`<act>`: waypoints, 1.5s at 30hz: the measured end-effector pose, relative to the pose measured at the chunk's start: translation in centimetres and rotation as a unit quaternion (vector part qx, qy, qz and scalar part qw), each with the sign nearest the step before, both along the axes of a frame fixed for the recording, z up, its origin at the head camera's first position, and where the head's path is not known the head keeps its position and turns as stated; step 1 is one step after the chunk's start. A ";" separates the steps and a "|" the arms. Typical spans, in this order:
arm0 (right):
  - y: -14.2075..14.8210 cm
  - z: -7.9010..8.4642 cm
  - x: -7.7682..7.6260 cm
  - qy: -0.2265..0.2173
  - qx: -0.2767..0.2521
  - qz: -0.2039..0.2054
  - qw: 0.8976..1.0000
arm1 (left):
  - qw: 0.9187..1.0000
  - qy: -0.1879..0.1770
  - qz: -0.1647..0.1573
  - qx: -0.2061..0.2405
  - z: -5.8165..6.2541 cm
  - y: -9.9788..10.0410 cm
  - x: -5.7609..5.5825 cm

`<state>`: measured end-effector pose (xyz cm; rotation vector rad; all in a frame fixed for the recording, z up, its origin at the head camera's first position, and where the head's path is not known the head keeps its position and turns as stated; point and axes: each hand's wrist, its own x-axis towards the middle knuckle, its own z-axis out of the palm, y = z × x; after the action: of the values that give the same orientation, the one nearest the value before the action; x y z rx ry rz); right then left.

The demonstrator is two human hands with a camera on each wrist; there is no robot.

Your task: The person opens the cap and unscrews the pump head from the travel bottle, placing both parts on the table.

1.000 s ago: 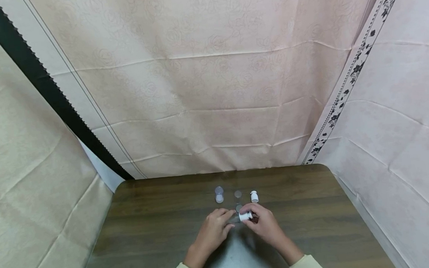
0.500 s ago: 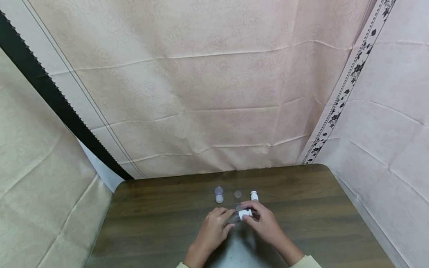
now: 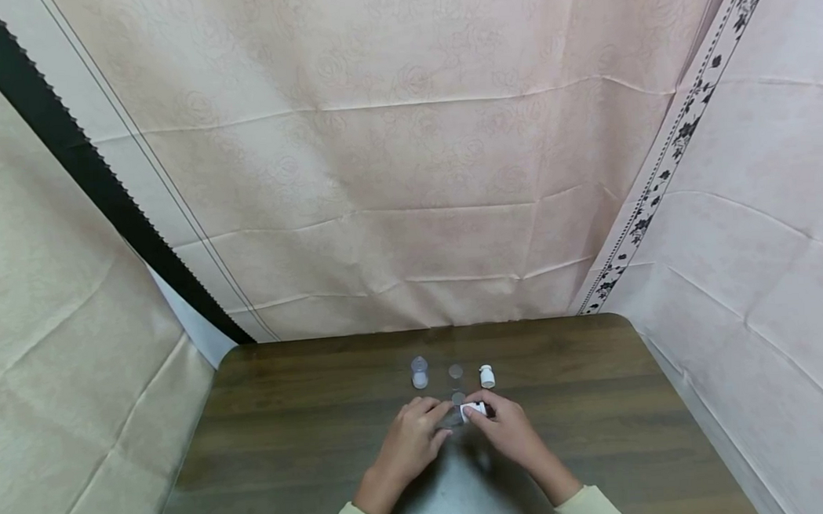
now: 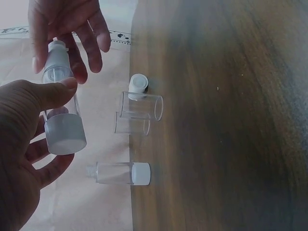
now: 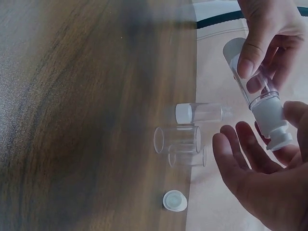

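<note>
My left hand [image 3: 410,443] grips a small clear pump bottle [image 4: 66,134] with a white base, its thumb across the clear wall. The bottle is tilted, held above the table. At its neck end sits a white pump head [image 5: 269,118], which my right hand [image 3: 510,433] pinches, thumb on its side and a finger behind it. The other right fingers [image 5: 240,144] spread away from the bottle. Part of the base is covered by the left hand in the head view.
Farther back on the wooden table [image 3: 294,421] stand a second clear bottle [image 4: 122,173] with a white base, two clear cylindrical caps [image 4: 144,107], and another white pump head [image 3: 486,376]. Cloth sheets [image 3: 409,210] hang behind the table and at both sides.
The right thumb has shifted up and across the white pump head, and the pump head has turned slightly. My left hand stays in place around the bottle.
</note>
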<state>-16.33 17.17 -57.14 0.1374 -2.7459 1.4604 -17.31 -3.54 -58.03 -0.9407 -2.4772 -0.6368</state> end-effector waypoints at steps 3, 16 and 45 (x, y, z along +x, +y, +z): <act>0.1 0.1 0.0 -0.001 -0.008 0.009 1.000 | 1.000 0.002 -0.001 0.002 -0.1 0.0 0.0; 0.3 0.3 0.1 -0.007 -0.047 0.039 0.998 | 1.000 -0.011 -0.003 -0.002 0.0 -0.2 0.1; 0.2 0.0 0.1 0.013 -0.160 0.042 0.986 | 1.000 -0.001 0.010 -0.005 -0.4 -0.1 0.1</act>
<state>-16.23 17.35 -57.10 0.2626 -2.4687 1.8814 -17.23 -3.63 -58.45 -0.9184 -2.4904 -0.6211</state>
